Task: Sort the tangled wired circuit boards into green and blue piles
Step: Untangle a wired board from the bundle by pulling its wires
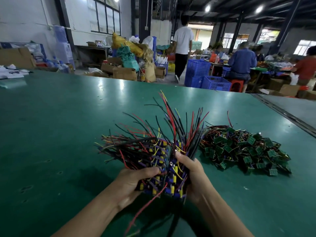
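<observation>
The person's left hand (135, 183) and right hand (193, 178) clasp a bundle of blue boards (164, 170) from its 2 sides, fingers curled into it, just above the green table (59, 125). Its wires (171, 127) fan up and outward. The green pile (244, 151) lies on the table to the right, close to the fanned wire tips. The bundle would best go down on the left, well apart from that pile and gripped by the boards, so that stray leads do not snag the green ones. The tabletop is smooth and glossy. Beyond it stand blue crates (215, 82) and cardboard boxes (123, 72); a person in a white shirt (183, 41) walks away, and workers (242, 60) sit at benches.
</observation>
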### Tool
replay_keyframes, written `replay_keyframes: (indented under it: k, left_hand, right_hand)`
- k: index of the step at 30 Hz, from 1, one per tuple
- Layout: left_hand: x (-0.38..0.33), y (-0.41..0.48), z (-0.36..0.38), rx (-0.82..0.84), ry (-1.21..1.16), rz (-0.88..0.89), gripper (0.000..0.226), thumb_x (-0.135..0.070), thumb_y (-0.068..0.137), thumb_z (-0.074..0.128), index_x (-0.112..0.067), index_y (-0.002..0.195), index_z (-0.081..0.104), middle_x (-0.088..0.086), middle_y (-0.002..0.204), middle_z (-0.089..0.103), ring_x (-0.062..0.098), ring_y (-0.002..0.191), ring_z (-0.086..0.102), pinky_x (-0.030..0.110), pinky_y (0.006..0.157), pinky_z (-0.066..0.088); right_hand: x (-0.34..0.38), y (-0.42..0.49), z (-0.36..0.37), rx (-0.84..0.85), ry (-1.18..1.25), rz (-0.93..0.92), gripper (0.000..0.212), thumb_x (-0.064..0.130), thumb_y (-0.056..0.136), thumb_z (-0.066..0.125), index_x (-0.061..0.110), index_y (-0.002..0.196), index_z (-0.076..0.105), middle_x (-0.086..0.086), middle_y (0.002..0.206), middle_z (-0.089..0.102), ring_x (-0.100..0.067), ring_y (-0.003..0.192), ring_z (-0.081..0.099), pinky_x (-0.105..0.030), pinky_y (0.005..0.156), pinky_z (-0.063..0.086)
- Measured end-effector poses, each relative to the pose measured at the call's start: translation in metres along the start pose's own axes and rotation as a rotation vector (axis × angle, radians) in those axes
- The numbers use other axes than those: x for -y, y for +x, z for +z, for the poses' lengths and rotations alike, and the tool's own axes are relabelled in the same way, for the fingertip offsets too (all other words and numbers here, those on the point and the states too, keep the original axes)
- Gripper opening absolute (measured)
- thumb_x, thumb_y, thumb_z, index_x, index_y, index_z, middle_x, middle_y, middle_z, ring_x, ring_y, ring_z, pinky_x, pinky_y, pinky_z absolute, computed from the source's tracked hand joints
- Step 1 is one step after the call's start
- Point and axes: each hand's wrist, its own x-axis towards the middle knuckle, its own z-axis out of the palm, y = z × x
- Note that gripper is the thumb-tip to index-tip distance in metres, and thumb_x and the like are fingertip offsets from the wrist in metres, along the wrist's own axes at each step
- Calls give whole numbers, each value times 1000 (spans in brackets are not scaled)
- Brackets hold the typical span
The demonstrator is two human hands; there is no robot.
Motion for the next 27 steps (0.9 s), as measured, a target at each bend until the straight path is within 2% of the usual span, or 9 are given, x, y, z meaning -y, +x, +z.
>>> replay_keyframes:
  k: [2, 6, 11, 14, 17, 19, 21, 24, 27]
  left_hand:
    - [-4, 1, -2, -53, 39, -16, 28, 2, 52, 86, -14, 75, 80, 14, 88, 75, 26, 76, 73, 34, 59, 58]
    - [-16, 7, -6, -219, 25, 15, 20, -12, 51, 78, -9, 72, 78, 12, 78, 75, 22, 62, 72, 32, 50, 57]
    - [-33, 17, -32, -384, 254, 25, 26, -8, 69, 78, 5, 91, 72, 14, 77, 73, 20, 56, 67, 25, 51, 54]
    - [-38, 16, -55, -445, 625, 13, 25, -23, 73, 82, -2, 81, 71, 12, 71, 64, 19, 64, 54, 29, 64, 41]
    - [-47, 15, -70, -556, 969, 32, 42, -45, 76, 78, -12, 56, 62, 2, 54, 53, 17, 55, 47, 29, 58, 33]
    - [-52, 13, -75, -628, 1248, 2, 58, -58, 78, 68, -12, 48, 51, 4, 51, 53, 21, 52, 48, 29, 52, 32]
    - [-52, 11, -77, -730, 1448, -26, 62, -65, 79, 60, -4, 72, 60, 16, 81, 64, 29, 78, 58, 33, 65, 44]
    - [-54, 7, -70, -1046, 1386, 397, 48, -44, 87, 66, -5, 112, 55, 22, 113, 51, 37, 108, 44, 44, 88, 40]
    - [-52, 0, -46, -925, 1196, 1026, 27, -25, 88, 59, -4, 105, 55, 15, 96, 52, 28, 93, 46, 34, 83, 36]
  right_hand:
    - [-2, 2, -2, -23, 14, 14, 55, 22, 69, 79, -1, 116, 65, -25, 107, 70, -40, 93, 70, -47, 76, 58]
    - [0, 9, -8, -155, 87, 12, 58, 36, 60, 79, 4, 106, 64, -8, 76, 66, -24, 62, 66, -36, 59, 56]
    - [7, 6, -6, -93, 269, 95, 69, 57, 78, 56, 7, 126, 63, -17, 125, 64, -37, 117, 60, -55, 102, 44]
    - [10, 3, -1, -128, 189, 53, 59, 47, 98, 36, 3, 136, 52, -12, 124, 66, -14, 105, 68, -32, 91, 51]
    - [5, 8, 3, -95, 309, 47, 47, 25, 108, 23, -5, 140, 39, 26, 82, 72, 16, 76, 64, -6, 68, 48]
    - [0, 6, 5, -99, 189, -8, 39, 17, 107, 28, 0, 139, 43, 29, 78, 70, 13, 78, 64, -8, 71, 50]
    - [1, 3, 4, -90, 202, 28, 36, 22, 103, 36, 6, 130, 55, 8, 92, 74, -11, 89, 69, -28, 85, 54]
    - [-2, 4, 2, -81, 290, 122, 46, 25, 88, 48, 3, 129, 56, -18, 109, 70, -34, 98, 66, -48, 92, 51]
    - [-5, 6, -1, -111, 309, 79, 62, 16, 90, 52, 6, 148, 31, -21, 134, 58, -42, 122, 55, -58, 104, 41]
